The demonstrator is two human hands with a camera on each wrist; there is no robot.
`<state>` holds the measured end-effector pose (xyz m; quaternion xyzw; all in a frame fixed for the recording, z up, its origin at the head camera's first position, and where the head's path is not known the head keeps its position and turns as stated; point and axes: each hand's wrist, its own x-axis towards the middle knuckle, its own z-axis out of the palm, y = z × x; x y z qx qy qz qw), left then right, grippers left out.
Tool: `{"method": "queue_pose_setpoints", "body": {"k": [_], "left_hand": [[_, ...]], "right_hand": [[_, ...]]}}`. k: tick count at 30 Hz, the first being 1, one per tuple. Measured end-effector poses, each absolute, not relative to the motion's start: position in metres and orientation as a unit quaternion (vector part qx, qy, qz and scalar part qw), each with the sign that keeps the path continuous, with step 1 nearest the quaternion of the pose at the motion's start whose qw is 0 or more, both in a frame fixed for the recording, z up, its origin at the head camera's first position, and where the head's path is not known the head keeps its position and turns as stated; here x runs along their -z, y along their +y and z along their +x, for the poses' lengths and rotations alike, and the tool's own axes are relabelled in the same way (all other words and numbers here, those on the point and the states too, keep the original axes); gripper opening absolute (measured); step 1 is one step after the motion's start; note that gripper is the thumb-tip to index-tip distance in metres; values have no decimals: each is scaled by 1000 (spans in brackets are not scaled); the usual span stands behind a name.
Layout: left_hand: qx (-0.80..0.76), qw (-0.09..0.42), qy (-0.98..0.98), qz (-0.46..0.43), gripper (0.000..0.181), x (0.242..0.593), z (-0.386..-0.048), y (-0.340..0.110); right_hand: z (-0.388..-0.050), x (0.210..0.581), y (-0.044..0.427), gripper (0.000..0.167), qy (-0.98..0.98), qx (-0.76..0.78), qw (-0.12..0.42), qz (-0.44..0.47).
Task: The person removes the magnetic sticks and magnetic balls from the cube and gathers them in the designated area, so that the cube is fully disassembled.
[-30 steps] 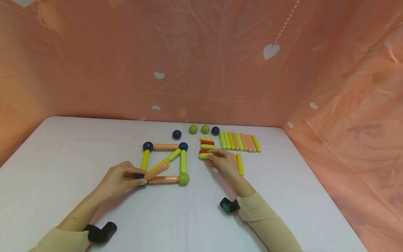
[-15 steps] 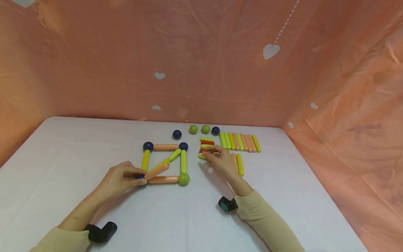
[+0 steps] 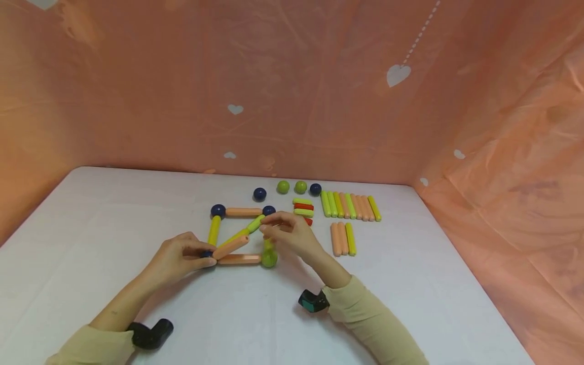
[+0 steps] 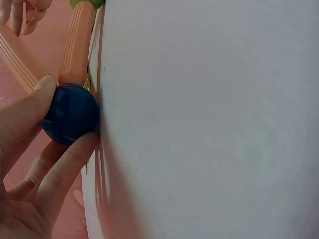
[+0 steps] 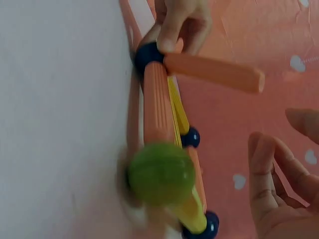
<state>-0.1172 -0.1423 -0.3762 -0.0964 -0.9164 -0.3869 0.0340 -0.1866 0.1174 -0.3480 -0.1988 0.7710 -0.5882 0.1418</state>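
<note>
My left hand (image 3: pixel 180 256) pinches a dark blue ball (image 4: pixel 72 113) between thumb and fingers at the near left corner of a square frame of rods and balls. From that ball a peach rod (image 3: pixel 231 247) slants upward, its other end free. Another peach rod (image 3: pixel 239 259) runs to a green ball (image 3: pixel 269 257) at the near right corner. A diagonal of a yellow and a light green piece (image 3: pixel 255 224) crosses the frame. My right hand (image 3: pixel 294 236) hovers over the frame's right side, partly hiding it. In the right wrist view its fingertips stand apart, nothing visible between them.
Short red and light green rods (image 3: pixel 303 207) lie stacked right of the frame. Beyond them is a row of long rods (image 3: pixel 351 206), with a smaller group (image 3: pixel 342 239) nearer. Loose balls (image 3: pixel 283 187) sit at the back by the pink cloth wall (image 3: pixel 182 101).
My right hand has left the short rods and moved left over the frame's right side. The left hand keeps its grip on the blue ball. The view has shifted slightly.
</note>
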Motion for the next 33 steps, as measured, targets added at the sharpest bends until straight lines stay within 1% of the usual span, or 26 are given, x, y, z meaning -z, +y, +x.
{"method": "queue_pose_setpoints", "body": {"k": [5, 9, 12, 18, 26, 30, 33], "left_hand": [[385, 32, -917, -95, 23, 376, -118, -142], [386, 32, -917, -96, 23, 376, -118, -142], [388, 33, -916, -99, 23, 377, -118, -141], [386, 35, -917, -94, 22, 379, -117, -142], [390, 30, -916, -87, 19, 379, -117, -140], [391, 30, -916, -87, 18, 379, -117, -141], [393, 27, -915, -84, 19, 379, -117, -142]], "right_hand": [[-181, 347, 108, 28, 755, 584, 178, -239], [-177, 346, 102, 26, 751, 574, 189, -266], [-176, 348, 100, 24, 756, 564, 184, -278], [-176, 357, 105, 24, 773, 546, 178, -270], [-175, 368, 123, 23, 780, 549, 170, -246], [-175, 369, 135, 24, 781, 564, 153, -222], [-177, 370, 146, 23, 784, 577, 138, -184]]}}
